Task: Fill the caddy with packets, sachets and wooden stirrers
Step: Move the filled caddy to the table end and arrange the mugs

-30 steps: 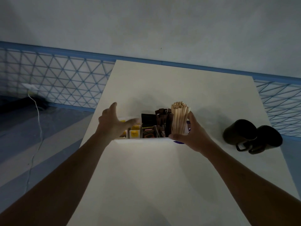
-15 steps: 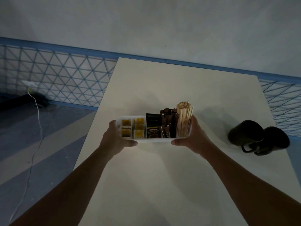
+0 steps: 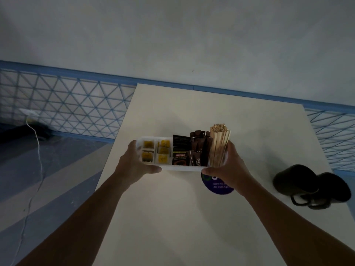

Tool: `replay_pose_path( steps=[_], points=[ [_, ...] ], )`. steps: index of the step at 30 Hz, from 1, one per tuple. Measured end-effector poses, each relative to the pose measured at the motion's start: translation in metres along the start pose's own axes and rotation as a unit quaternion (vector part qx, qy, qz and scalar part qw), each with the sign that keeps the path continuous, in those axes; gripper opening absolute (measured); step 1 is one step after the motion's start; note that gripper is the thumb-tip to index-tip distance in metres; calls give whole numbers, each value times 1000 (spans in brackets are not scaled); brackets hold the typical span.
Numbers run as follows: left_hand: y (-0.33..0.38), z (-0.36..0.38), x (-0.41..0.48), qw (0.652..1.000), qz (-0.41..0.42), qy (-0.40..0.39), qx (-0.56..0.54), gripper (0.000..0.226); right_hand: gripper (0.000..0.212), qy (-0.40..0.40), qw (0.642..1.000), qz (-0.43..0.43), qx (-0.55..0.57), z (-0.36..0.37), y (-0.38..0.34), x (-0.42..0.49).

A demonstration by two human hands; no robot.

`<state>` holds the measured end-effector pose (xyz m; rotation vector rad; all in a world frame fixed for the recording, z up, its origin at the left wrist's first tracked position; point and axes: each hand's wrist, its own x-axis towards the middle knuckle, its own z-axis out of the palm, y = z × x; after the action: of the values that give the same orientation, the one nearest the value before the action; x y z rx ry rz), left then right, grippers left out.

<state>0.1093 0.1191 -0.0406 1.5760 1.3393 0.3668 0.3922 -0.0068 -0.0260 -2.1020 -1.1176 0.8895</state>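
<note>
Both hands grip the white plastic compartmented caddy (image 3: 184,167) over the pale tabletop (image 3: 192,217): the left hand (image 3: 132,166) clenched on its left end, the right hand (image 3: 230,169) on its right end. Yellow sachets (image 3: 163,152), dark brown packets (image 3: 192,150) and upright wooden stirrers (image 3: 219,143) fill it. Two black mugs (image 3: 307,185) lie at the right.

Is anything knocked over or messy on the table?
Yes. The two dark mugs at the right edge of the table lie tipped on their sides against each other. The caddy, gripped at both ends, looks tidy, with its stirrers upright.
</note>
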Motion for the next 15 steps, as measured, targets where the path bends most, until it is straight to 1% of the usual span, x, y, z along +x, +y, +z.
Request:
replay_pose_path(
  steps=[3, 7, 11, 15],
  points=[
    [16, -7, 23, 1000, 1, 10, -13, 89, 91, 13, 1000, -4, -10, -3, -11, 24],
    [34, -17, 60, 1000, 8, 18, -5, 84, 99, 30, 999, -22, -4, -3, -25, 58],
    [56, -24, 99, 999, 29, 37, 11, 75, 101, 43, 999, -30, 14, -3, -37, 96],
    [64, -33, 136, 999, 38, 39, 3, 78, 102, 48, 998, -30, 25, -6, -47, 133]
  ],
)
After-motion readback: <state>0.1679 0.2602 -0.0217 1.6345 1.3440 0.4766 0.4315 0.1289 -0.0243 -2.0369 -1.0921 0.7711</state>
